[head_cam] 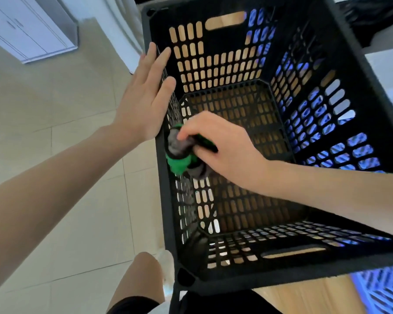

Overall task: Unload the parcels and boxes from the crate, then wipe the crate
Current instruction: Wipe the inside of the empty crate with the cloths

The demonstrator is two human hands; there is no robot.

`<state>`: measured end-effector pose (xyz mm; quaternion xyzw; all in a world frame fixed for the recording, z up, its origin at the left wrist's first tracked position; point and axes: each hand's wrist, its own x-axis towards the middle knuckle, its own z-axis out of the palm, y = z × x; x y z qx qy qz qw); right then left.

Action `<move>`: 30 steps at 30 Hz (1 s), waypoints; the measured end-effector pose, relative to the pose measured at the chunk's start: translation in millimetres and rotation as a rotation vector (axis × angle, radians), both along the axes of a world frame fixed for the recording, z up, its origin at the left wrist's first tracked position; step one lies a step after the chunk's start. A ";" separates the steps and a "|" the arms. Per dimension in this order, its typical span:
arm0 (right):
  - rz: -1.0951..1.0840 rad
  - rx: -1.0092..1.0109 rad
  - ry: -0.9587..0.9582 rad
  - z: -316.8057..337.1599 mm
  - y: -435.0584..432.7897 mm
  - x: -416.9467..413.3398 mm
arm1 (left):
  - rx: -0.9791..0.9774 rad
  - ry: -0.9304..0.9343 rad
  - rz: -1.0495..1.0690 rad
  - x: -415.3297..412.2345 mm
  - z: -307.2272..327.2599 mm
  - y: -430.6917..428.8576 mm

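Observation:
A black slotted plastic crate (370,114) fills the right of the head view, with nothing lying on its floor. My left hand (143,96) lies flat with straight fingers against the outside of the crate's left wall, at the rim. My right hand (220,146) reaches inside and grips a bunched green and grey cloth (179,155), pressing it on the inner face of that same left wall. The cloth is blurred.
The crate stands on a light wooden surface (304,298). Pale floor tiles (66,177) spread to the left, with a white cabinet (27,30) at top left. A blue patterned item (386,288) shows at bottom right. My knee (143,277) is below the crate.

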<state>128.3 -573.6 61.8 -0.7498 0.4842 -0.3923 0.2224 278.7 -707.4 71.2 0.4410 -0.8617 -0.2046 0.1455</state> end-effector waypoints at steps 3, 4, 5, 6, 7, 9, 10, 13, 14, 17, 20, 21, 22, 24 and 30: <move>-0.130 0.073 -0.104 -5.5 -8.7 11.6 | -0.002 0.011 -0.010 0.2 -0.2 1.0; -0.089 0.098 -0.099 -7.0 -1.0 13.1 | -0.002 0.017 -0.011 -0.2 -0.2 1.2; -0.022 0.127 -0.071 -9.2 11.8 13.2 | 0.001 0.025 -0.007 -0.2 -0.6 1.4; 0.066 0.140 -0.014 -10.8 27.5 12.2 | 0.003 0.032 -0.001 -0.1 -1.1 1.5; 0.164 0.127 0.053 -13.0 43.6 11.1 | 0.003 0.037 0.005 -0.2 -1.5 1.5; 0.349 0.031 0.151 -17.6 69.0 9.3 | 0.004 0.043 0.006 -0.5 -1.8 1.2; 0.408 -0.037 0.185 -19.0 73.8 8.7 | 0.009 0.047 0.005 -0.8 -1.8 0.9; 0.492 -0.201 0.277 -23.5 60.1 5.6 | 0.026 0.058 0.001 -1.4 -1.5 1.0; 0.481 -0.222 0.305 -26.0 50.1 4.9 | 0.027 0.060 0.002 -1.6 -1.4 0.9; 0.332 -0.161 0.286 -34.4 26.0 3.4 | 0.018 0.062 -0.002 -1.2 -1.3 1.5; 0.176 -0.068 0.221 -39.1 22.0 8.3 | 0.020 0.068 -0.001 -0.4 -1.5 1.3; 0.136 -0.022 0.210 -40.7 24.0 10.2 | 0.018 0.067 -0.004 0.0 -1.3 1.8; 0.102 0.036 0.213 -43.4 25.7 10.9 | 0.014 0.066 -0.006 0.4 -1.3 2.3; 0.061 0.181 0.298 -51.7 25.0 8.0 | 0.000 0.053 -0.013 0.8 0.1 3.2; -0.235 0.583 0.241 -54.7 14.0 -23.1 | -0.071 -0.079 -0.042 1.3 4.6 2.1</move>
